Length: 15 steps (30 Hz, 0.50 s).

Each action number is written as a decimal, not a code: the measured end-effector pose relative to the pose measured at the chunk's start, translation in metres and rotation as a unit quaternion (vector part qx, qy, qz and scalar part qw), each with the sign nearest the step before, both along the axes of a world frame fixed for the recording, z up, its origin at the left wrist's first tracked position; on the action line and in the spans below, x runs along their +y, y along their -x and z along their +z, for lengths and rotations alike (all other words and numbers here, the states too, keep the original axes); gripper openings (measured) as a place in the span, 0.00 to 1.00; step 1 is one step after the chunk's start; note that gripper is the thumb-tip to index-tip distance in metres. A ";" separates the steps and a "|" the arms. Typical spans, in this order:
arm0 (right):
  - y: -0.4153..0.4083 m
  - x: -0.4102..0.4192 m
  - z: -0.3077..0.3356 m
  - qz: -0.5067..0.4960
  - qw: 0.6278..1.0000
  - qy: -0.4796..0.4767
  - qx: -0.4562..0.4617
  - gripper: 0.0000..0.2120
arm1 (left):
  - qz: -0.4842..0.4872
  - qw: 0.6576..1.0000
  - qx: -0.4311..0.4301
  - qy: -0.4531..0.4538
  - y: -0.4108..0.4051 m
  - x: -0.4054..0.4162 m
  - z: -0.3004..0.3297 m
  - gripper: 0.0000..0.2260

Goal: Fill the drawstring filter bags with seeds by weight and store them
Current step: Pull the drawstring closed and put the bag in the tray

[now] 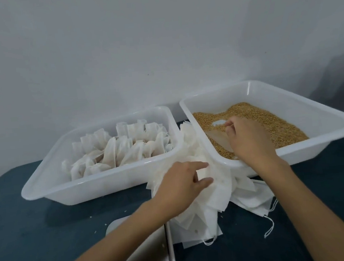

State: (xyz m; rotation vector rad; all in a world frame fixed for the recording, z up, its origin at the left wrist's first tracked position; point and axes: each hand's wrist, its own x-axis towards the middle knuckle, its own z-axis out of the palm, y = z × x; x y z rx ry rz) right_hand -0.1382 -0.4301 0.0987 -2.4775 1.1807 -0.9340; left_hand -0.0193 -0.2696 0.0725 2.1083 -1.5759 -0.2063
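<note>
Head view is showing a dark teal surface (19, 227) lying under everything, with a pale wall (117, 41) standing behind it. Two white plastic trays are sitting side by side at the far part of the surface. On the right, the seed tray (333, 128) is holding a layer of golden-brown seeds (270, 121), with bare patches of its floor showing through. On the left, the storage tray (47, 189) is holding filled filter bags (117, 154) standing packed in rows. Between and in front of the trays, a loose pile of empty bags (220, 192) is spilling toward the near edge, white drawstrings (269, 226) trailing out on the right. A metal scale platform (148, 249) is lying at the near edge, partly under the left forearm. The right hand (249, 140) is reaching into the seed tray, its grip curled and pinching seeds at the fingertips. The left hand (182, 187) is resting on the pile, thumb and fingers pinching an empty bag.
</note>
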 end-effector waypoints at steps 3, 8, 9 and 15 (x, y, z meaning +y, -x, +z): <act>0.000 -0.001 -0.002 -0.004 1.000 0.006 -0.002 0.12 | 0.010 1.000 0.002 0.012 0.002 -0.010 -0.005 0.21; 0.000 -0.002 -0.002 0.003 1.000 0.012 0.002 0.12 | 0.036 0.997 -0.030 0.054 0.000 -0.007 0.003 0.05; 0.000 -0.002 -0.001 0.004 1.000 0.011 0.002 0.12 | 0.039 0.996 -0.030 0.070 -0.001 -0.002 0.005 0.04; 0.001 0.018 0.014 0.029 0.980 0.129 -0.150 0.11 | 0.105 0.966 0.089 0.220 -0.023 0.069 0.008 0.07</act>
